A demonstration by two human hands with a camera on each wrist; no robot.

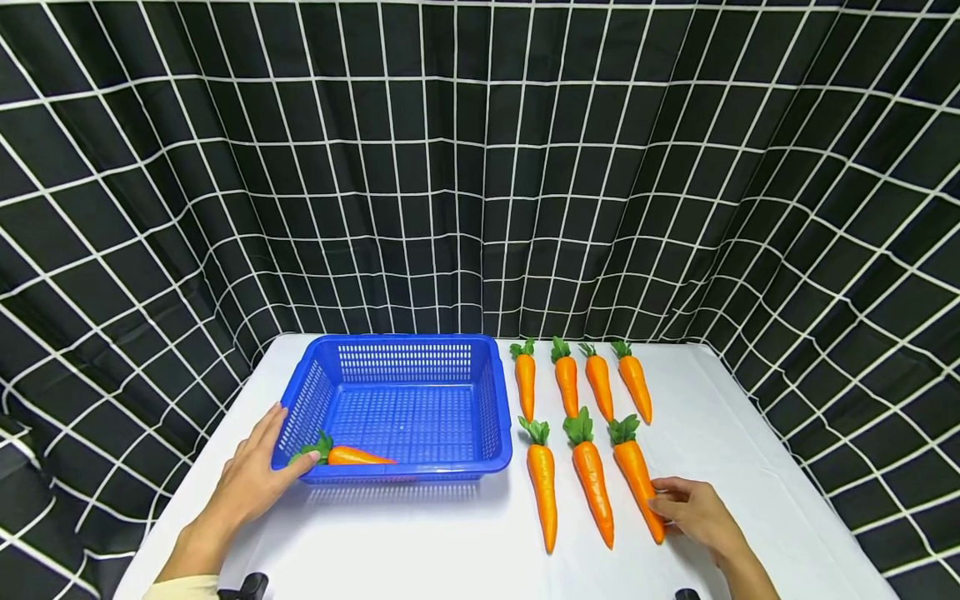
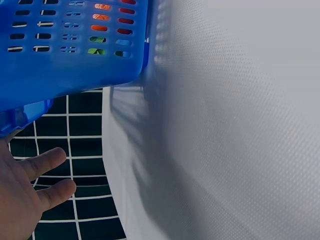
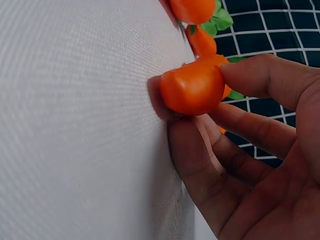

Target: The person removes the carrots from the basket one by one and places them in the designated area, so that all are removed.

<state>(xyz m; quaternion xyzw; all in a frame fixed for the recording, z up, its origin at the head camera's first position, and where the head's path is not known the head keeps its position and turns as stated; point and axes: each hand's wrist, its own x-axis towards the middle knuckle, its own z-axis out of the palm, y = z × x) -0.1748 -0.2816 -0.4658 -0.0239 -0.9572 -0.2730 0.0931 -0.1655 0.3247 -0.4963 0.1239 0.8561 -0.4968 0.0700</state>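
My left hand (image 1: 258, 471) rests at the near left corner of a blue plastic basket (image 1: 495, 417), fingers extended along its outer left side and thumb at the front rim. Inside the basket, close to that thumb, lies an orange carrot (image 1: 356, 456) with green leaves. At the right, my right hand (image 1: 697, 510) pinches the lower part of a carrot (image 1: 633, 471), the rightmost of the front row. The right wrist view shows that carrot's rounded end (image 3: 192, 90) between thumb and fingers, close to the white cloth.
Two more carrots, the front-left one (image 1: 542, 492) and the front-middle one (image 1: 592, 483), lie beside the held one. Behind them is a row of several carrots (image 1: 598, 383). A white cloth (image 1: 420, 550) covers the table, and black gridded curtains (image 1: 480, 167) surround it.
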